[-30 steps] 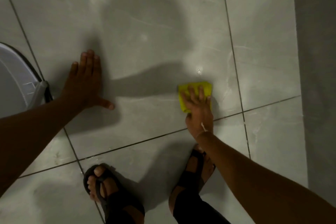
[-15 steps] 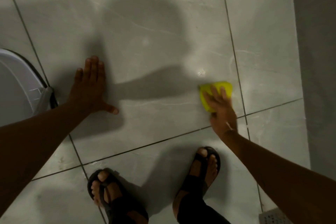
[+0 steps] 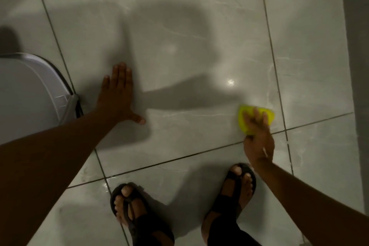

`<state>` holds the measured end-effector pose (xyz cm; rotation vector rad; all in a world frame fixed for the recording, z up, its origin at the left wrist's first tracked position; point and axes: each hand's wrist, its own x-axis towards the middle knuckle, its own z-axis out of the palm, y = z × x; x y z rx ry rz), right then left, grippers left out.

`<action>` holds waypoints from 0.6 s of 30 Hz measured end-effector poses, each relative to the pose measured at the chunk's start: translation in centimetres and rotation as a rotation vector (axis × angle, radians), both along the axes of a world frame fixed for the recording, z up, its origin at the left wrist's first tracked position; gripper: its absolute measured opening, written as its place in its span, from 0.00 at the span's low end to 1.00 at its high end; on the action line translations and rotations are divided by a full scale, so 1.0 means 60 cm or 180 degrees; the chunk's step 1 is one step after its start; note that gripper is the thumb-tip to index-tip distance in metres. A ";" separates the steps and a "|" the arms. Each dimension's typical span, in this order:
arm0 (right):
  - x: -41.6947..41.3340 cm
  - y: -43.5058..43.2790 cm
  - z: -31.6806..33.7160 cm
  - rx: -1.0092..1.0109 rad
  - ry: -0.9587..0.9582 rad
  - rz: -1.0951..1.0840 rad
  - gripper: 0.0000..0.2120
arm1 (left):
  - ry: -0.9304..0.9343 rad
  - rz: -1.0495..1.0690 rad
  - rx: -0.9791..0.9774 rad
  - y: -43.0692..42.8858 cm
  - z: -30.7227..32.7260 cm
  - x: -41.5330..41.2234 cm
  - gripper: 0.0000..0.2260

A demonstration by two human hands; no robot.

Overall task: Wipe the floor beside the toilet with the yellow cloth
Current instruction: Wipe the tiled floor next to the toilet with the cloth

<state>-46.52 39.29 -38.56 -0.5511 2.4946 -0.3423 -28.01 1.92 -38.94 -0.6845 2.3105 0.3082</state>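
Observation:
A yellow cloth (image 3: 244, 120) lies flat on the grey tiled floor (image 3: 189, 26), right of centre. My right hand (image 3: 258, 136) presses down on it with fingers spread over the fabric, hiding its near half. My left hand (image 3: 117, 96) rests palm-down on the tile with its fingers together and thumb out, holding nothing. The white toilet (image 3: 26, 94) fills the left edge, close to my left wrist.
My two feet in black sandals (image 3: 235, 191) stand at the bottom, just below my right hand. A grey wall (image 3: 357, 66) runs along the right edge. Dark grout lines cross the tiles, one passing under the cloth's near edge.
My right hand has slid the cloth rightwards across the tile, towards the grout line near the wall. My left hand has stayed planted beside the toilet.

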 end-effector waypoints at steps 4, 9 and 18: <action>-0.023 -0.150 -0.050 0.0753 0.0275 -0.1356 0.33 | 0.0078 -0.0037 -0.0008 -0.002 -0.006 0.006 0.74; 0.041 -0.145 -0.055 -0.0024 0.0588 0.1644 0.41 | 0.0107 -0.0086 -0.0021 -0.003 -0.008 0.008 0.74; -0.072 -0.267 -0.060 0.0469 0.0706 -0.0373 0.39 | 0.0175 -0.0113 -0.0070 -0.006 -0.015 0.014 0.75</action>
